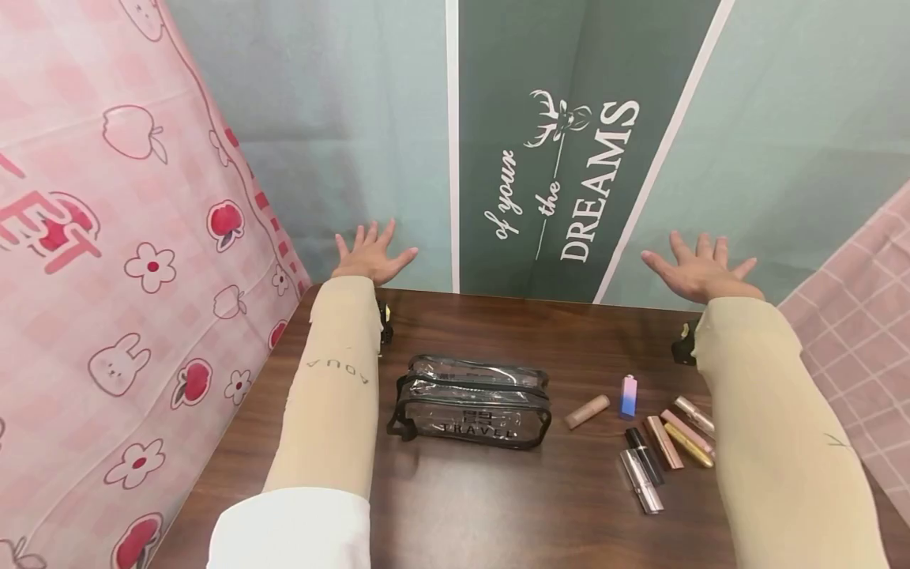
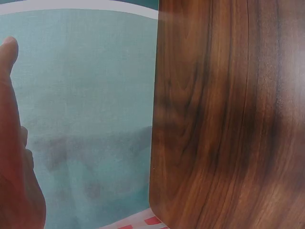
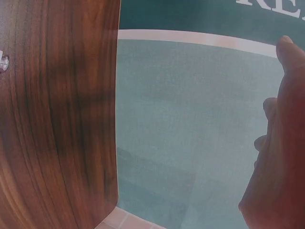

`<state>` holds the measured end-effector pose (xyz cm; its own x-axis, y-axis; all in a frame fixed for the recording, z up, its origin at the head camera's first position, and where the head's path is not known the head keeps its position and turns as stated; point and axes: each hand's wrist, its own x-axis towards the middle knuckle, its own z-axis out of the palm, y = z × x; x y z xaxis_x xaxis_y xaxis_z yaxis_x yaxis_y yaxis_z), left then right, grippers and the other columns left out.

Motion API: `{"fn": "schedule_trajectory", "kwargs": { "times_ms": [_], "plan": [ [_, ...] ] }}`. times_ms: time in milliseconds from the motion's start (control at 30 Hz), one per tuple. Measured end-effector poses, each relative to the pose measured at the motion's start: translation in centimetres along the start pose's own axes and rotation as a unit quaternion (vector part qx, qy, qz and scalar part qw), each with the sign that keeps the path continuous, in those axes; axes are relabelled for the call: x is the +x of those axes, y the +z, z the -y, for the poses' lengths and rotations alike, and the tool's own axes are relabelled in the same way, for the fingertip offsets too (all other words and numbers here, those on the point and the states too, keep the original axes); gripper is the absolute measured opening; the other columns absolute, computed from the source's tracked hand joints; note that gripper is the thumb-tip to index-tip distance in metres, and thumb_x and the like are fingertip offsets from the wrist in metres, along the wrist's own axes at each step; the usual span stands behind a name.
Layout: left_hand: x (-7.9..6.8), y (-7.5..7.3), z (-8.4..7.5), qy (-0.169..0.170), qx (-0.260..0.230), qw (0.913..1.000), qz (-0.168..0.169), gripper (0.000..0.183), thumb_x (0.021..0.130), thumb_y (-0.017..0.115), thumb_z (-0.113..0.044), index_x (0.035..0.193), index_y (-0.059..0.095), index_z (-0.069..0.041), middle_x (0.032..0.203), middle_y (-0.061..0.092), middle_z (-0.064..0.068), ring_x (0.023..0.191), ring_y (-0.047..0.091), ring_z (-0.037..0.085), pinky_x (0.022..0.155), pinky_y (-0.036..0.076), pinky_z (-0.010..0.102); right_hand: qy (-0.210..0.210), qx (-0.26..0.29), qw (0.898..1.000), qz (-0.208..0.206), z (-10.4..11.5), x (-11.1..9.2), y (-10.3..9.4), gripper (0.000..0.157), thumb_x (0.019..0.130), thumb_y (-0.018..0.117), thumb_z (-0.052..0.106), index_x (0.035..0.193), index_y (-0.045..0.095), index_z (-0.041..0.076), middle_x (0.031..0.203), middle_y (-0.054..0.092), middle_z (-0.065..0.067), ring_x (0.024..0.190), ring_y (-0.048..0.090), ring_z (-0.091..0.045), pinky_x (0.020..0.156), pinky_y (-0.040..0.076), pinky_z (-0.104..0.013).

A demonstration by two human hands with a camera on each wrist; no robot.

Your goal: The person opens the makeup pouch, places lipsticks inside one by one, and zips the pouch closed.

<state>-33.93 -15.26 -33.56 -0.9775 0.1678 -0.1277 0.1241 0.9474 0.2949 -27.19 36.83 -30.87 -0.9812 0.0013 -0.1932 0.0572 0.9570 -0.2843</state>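
Observation:
Both arms reach forward over a table in the head view. My left hand has its fingers spread and holds nothing, near the table's far left corner. On the far right, my right hand is likewise spread and holds nothing. Between the arms stands a clear zippered travel pouch with black trim. Right of it lie a beige tube and a pink-and-blue tube. Several lipstick-like tubes cluster near the right forearm, among them a black one, a silver one and a gold one.
The wooden table ends at its far edge against a green cloth with printed words. A pink patterned curtain hangs at the left. Another pink checked cloth borders the right side.

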Motion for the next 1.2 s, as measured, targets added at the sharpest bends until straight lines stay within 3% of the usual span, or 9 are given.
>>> {"fn": "schedule_trajectory", "kwargs": {
  "times_ms": [100, 200, 267, 367, 467, 633, 767, 967, 1200],
  "plan": [
    [0.0, -0.2, 0.2, 0.003, -0.011, 0.9999, 0.008, 0.086, 0.1, 0.027, -0.072, 0.165, 0.001, -0.023, 0.169, -0.003, 0.018, 0.155, -0.003, 0.038, 0.117, -0.007, 0.065, -0.001, 0.001, 1.0, 0.0, -0.1, 0.1, -0.1, 0.1, 0.096, 0.017, 0.078, 0.158, -0.015, 0.006, 0.151, -0.027, -0.042, 0.135, -0.033, -0.06, 0.092, -0.024, -0.081],
    [0.1, -0.3, 0.5, 0.005, -0.033, 0.9992, 0.023, 0.085, 0.1, 0.028, -0.072, 0.164, 0.016, -0.017, 0.168, 0.013, 0.019, 0.153, 0.015, 0.039, 0.118, 0.013, 0.063, -0.001, 0.0, 1.0, 0.0, -0.1, 0.2, -0.1, 0.099, 0.097, 0.017, 0.077, 0.158, -0.015, 0.006, 0.151, -0.026, -0.042, 0.136, -0.032, -0.059, 0.093, -0.023, -0.081],
    [0.1, -0.3, 1.0, 0.004, -0.048, 0.9984, 0.029, 0.083, 0.1, 0.03, -0.071, 0.161, 0.029, -0.014, 0.164, 0.027, 0.019, 0.147, 0.031, 0.039, 0.114, 0.027, 0.061, -0.006, -0.001, 1.0, -0.002, -0.1, 0.2, -0.2, 0.098, 0.098, 0.017, 0.076, 0.158, -0.014, 0.005, 0.152, -0.024, -0.043, 0.137, -0.031, -0.06, 0.093, -0.022, -0.082],
    [0.1, -0.1, 1.7, 0.003, -0.054, 0.9979, 0.034, 0.081, 0.1, 0.031, -0.07, 0.154, 0.042, -0.011, 0.156, 0.042, 0.017, 0.135, 0.047, 0.038, 0.106, 0.039, 0.057, -0.015, -0.003, 1.0, -0.01, 0.0, 0.3, -0.4, 0.095, 0.1, 0.017, 0.073, 0.159, -0.012, 0.005, 0.152, -0.021, -0.044, 0.139, -0.028, -0.06, 0.095, -0.02, -0.082],
    [0.1, 0.1, 2.2, 0.012, -0.059, 0.9978, 0.028, 0.078, 0.102, 0.032, -0.068, 0.149, 0.047, -0.009, 0.15, 0.047, 0.018, 0.13, 0.051, 0.038, 0.104, 0.04, 0.056, -0.028, -0.003, 0.999, -0.02, 0.3, 0.4, -0.5, 0.092, 0.101, 0.018, 0.07, 0.16, -0.008, 0.005, 0.154, -0.017, -0.044, 0.141, -0.025, -0.059, 0.097, -0.018, -0.082],
    [-0.4, 0.3, 2.7, 0.06, -0.084, 0.9946, 0.01, 0.074, 0.105, 0.036, -0.06, 0.148, 0.048, -0.002, 0.145, 0.051, 0.022, 0.131, 0.05, 0.039, 0.108, 0.038, 0.056, -0.047, -0.014, 0.998, -0.032, 0.5, 0.4, -0.6, 0.088, 0.104, 0.022, 0.065, 0.161, -0.003, 0.003, 0.156, -0.009, -0.043, 0.145, -0.018, -0.057, 0.102, -0.011, -0.081],
    [-1.0, 0.5, 3.0, 0.094, -0.12, 0.9883, 0.001, 0.07, 0.107, 0.038, -0.055, 0.147, 0.048, 0.0, 0.141, 0.055, 0.024, 0.126, 0.054, 0.039, 0.109, 0.038, 0.055, -0.076, -0.027, 0.996, -0.047, 0.6, 0.3, -0.5, 0.084, 0.106, 0.029, 0.059, 0.159, 0.007, -0.003, 0.157, 0.004, -0.042, 0.146, -0.006, -0.058, 0.105, -0.002, -0.081],
    [-2.8, 0.6, 3.2, 0.14, -0.151, 0.9786, 0.0, 0.06, 0.108, 0.039, -0.048, 0.142, 0.054, 0.0, 0.121, 0.065, 0.022, 0.11, 0.062, 0.035, 0.101, 0.044, 0.053, -0.132, -0.039, 0.988, -0.071, 1.7, -0.2, 0.0, 0.073, 0.109, 0.041, 0.044, 0.149, 0.03, -0.015, 0.151, 0.027, -0.042, 0.141, 0.019, -0.059, 0.111, 0.015, -0.071],
    [-5.4, 1.6, 3.9, 0.168, -0.198, 0.9656, 0.015, 0.056, 0.109, 0.042, -0.043, 0.146, 0.05, -0.002, 0.135, 0.061, 0.02, 0.119, 0.061, 0.035, 0.103, 0.043, 0.054, -0.196, -0.036, 0.976, -0.088, 3.9, -1.3, 1.1, 0.06, 0.106, 0.053, 0.033, 0.142, 0.044, -0.015, 0.141, 0.045, -0.04, 0.133, 0.039, -0.056, 0.109, 0.028, -0.066]
  ]
}}
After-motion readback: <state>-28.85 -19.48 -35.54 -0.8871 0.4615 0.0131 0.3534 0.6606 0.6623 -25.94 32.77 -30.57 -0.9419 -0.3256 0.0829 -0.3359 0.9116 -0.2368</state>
